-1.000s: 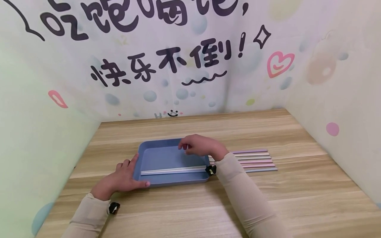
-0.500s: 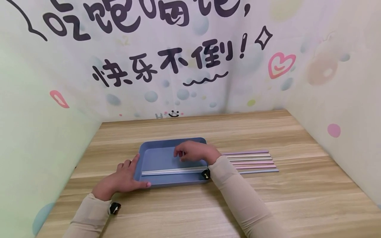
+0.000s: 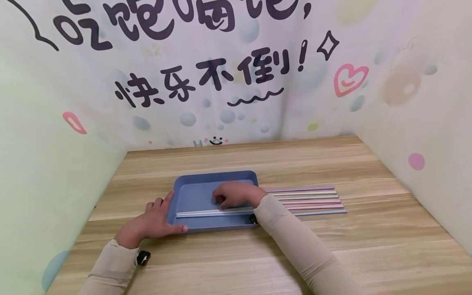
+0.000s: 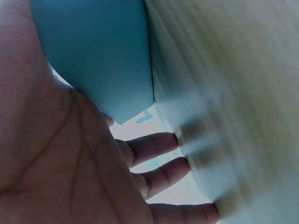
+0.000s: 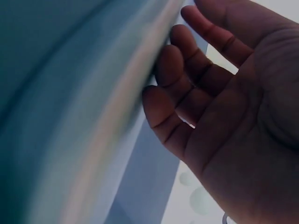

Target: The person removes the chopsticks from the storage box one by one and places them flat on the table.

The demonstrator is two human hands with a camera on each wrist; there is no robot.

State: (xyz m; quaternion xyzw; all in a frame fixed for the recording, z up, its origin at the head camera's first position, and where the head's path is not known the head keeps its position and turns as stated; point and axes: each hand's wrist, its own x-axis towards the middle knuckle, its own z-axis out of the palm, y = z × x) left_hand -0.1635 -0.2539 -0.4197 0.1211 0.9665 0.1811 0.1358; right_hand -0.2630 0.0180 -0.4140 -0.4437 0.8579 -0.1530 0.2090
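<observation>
A shallow blue tray (image 3: 195, 188) lies on the table with a few pale chopsticks (image 3: 195, 213) along its near side. My left hand (image 3: 149, 223) rests against the tray's near left corner, its thumb on the front side and the other fingers spread. In the left wrist view, straight fingers (image 4: 161, 177) touch the tabletop beside the tray (image 4: 98, 51). My right hand (image 3: 236, 194) is over the tray, loosely bent fingers down at the chopsticks. From the right wrist view, the fingers (image 5: 159, 109) come close to a blurred pale strip; no firm grip shows.
Several coloured chopsticks (image 3: 313, 201), purple, cream, pink and blue, lie side by side at the tray's right, their left ends hidden behind the right hand and sleeve. Light printed walls enclose the wooden table (image 3: 236, 262) at the back and both sides.
My right hand has moved left and down, from above the tray's far right part to the chopsticks in it. The left hand stays at the tray's corner.
</observation>
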